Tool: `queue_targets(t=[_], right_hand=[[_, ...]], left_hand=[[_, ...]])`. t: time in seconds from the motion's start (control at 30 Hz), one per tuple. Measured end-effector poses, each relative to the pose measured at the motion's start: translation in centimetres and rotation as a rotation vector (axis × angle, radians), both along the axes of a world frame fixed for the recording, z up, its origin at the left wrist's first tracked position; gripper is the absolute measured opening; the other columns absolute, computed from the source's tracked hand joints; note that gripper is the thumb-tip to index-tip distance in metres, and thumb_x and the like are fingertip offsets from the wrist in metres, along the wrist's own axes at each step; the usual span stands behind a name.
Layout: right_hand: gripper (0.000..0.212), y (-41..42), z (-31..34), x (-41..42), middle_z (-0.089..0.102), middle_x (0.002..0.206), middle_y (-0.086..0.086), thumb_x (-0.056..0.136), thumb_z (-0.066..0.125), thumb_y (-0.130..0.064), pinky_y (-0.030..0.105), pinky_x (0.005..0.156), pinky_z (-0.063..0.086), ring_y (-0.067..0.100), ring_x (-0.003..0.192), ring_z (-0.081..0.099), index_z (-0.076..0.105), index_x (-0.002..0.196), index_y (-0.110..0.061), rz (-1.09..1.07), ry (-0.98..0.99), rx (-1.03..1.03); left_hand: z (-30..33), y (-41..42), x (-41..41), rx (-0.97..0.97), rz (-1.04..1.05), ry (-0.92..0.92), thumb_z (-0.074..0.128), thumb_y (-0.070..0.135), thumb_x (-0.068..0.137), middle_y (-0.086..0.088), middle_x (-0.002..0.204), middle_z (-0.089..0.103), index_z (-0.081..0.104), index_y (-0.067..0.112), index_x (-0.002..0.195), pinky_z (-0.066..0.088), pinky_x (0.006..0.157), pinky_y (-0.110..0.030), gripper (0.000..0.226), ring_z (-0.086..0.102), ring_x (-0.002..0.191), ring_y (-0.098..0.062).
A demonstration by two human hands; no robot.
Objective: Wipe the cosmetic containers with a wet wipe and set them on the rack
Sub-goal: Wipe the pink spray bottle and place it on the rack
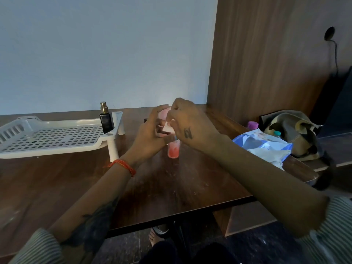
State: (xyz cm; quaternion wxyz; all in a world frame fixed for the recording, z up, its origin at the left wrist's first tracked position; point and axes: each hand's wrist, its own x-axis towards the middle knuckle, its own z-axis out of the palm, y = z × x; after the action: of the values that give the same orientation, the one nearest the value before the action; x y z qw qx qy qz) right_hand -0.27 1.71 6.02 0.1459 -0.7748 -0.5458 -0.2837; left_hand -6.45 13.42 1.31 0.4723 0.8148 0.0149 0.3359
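Both hands (152, 130) raised, fingers (162, 108) gripping pink container (162, 113).

White rack (57, 138), black bottle (105, 121), striped sleeves (335, 229).

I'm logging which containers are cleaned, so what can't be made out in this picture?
- Pink container, head view: mostly hidden by left hand, right hand and wet wipe.
- Red bottle: top hidden behind the hands.
- Purple-capped item: body hidden behind the wipes pack.

Head view, down over table (190, 180)
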Motion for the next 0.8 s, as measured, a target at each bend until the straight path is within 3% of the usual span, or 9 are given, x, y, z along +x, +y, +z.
queue_targets(t=[0.13, 0.2, 0.27, 0.37, 0.47, 0.53, 0.63, 0.73, 0.8], right_hand=[[0.022, -0.7, 1.1, 0.7, 0.062, 0.106, 0.007, 0.092, 0.052, -0.013, 0.019, 0.078, 0.04, 0.016, 0.093, 0.057, 0.067, 0.108, -0.012, -0.022, 0.115, 0.101], [0.016, -1.5, 0.8, 1.4, 0.066, 0.098, 0.005, 0.089, 0.058, -0.015, 0.017, 0.072, 0.032, 0.012, 0.085, 0.055, 0.071, 0.097, -0.013, -0.059, 0.198, 0.262], [0.011, -2.4, -0.2, 2.1, 0.069, 0.089, 0.006, 0.083, 0.063, -0.014, 0.02, 0.069, 0.037, 0.015, 0.081, 0.058, 0.072, 0.086, -0.01, -0.065, 0.328, 0.422], [0.011, -3.1, -3.1, 2.8, 0.068, 0.094, 0.001, 0.082, 0.062, -0.011, 0.016, 0.065, 0.041, 0.012, 0.085, 0.059, 0.072, 0.086, -0.012, -0.13, 0.481, 0.24], [0.014, -3.1, -5.5, 2.8, 0.066, 0.101, -0.001, 0.083, 0.061, -0.017, 0.014, 0.067, 0.041, 0.009, 0.085, 0.055, 0.071, 0.093, -0.019, -0.181, 0.505, -0.017], [0.016, -3.2, -5.7, 2.7, 0.065, 0.101, 0.001, 0.084, 0.062, -0.02, 0.017, 0.066, 0.041, 0.01, 0.083, 0.052, 0.07, 0.098, -0.018, -0.18, 0.507, -0.121], [0.017, -3.4, -4.1, 3.0, 0.067, 0.101, -0.001, 0.083, 0.063, -0.025, 0.025, 0.077, 0.051, 0.011, 0.087, 0.059, 0.071, 0.096, -0.019, -0.173, 0.49, -0.066], [0.02, -3.0, -1.6, 3.0, 0.067, 0.097, -0.001, 0.08, 0.067, -0.026, 0.014, 0.071, 0.045, 0.006, 0.082, 0.058, 0.069, 0.098, -0.017, -0.069, 0.501, 0.17], [0.026, -2.2, -0.3, 2.7, 0.067, 0.099, 0.0, 0.079, 0.07, -0.026, 0.018, 0.075, 0.047, 0.009, 0.086, 0.06, 0.066, 0.103, -0.016, 0.041, 0.56, 0.177]], left_hand=[[-0.1, 0.1, 0.1, -0.017, -0.009, 0.01, 0.076, 0.002, 0.071, -0.005, 0.096, 0.061, 0.035, 0.027, 0.129, 0.055, 0.075, -0.022, 0.075, 0.064, 0.086, -0.018], [-0.1, 0.1, 0.1, -0.026, -0.001, 0.014, 0.075, 0.0, 0.071, -0.006, 0.096, 0.061, 0.036, 0.025, 0.13, 0.054, 0.07, -0.016, 0.075, 0.063, 0.082, -0.013], [-0.1, 0.1, 0.0, -0.046, -0.006, 0.012, 0.074, -0.003, 0.072, -0.006, 0.093, 0.061, 0.036, 0.022, 0.132, 0.053, 0.068, -0.014, 0.076, 0.062, 0.079, -0.014], [0.0, -0.1, 0.0, -0.052, 0.003, 0.013, 0.074, -0.003, 0.072, -0.003, 0.089, 0.058, 0.037, 0.021, 0.133, 0.052, 0.067, -0.012, 0.075, 0.061, 0.076, -0.012], [-0.1, -0.1, 0.1, -0.036, 0.014, 0.012, 0.073, -0.005, 0.072, 0.002, 0.087, 0.057, 0.039, 0.019, 0.131, 0.05, 0.064, -0.009, 0.073, 0.062, 0.069, 0.0], [-0.1, -0.1, 0.1, -0.02, 0.025, 0.018, 0.074, -0.004, 0.071, 0.0, 0.089, 0.058, 0.038, 0.018, 0.131, 0.05, 0.064, -0.01, 0.073, 0.062, 0.071, -0.001], [0.0, -0.1, 0.0, -0.01, 0.035, 0.033, 0.074, -0.001, 0.072, -0.003, 0.097, 0.058, 0.037, 0.019, 0.132, 0.051, 0.068, -0.015, 0.073, 0.06, 0.077, -0.009], [0.1, -0.1, -0.1, -0.012, 0.025, 0.026, 0.074, 0.0, 0.072, -0.006, 0.102, 0.058, 0.037, 0.018, 0.132, 0.053, 0.071, -0.017, 0.072, 0.061, 0.081, -0.012], [0.2, -0.1, -0.1, -0.008, 0.023, 0.02, 0.074, 0.0, 0.073, -0.008, 0.106, 0.058, 0.036, 0.017, 0.131, 0.054, 0.074, -0.022, 0.071, 0.062, 0.084, -0.015]])
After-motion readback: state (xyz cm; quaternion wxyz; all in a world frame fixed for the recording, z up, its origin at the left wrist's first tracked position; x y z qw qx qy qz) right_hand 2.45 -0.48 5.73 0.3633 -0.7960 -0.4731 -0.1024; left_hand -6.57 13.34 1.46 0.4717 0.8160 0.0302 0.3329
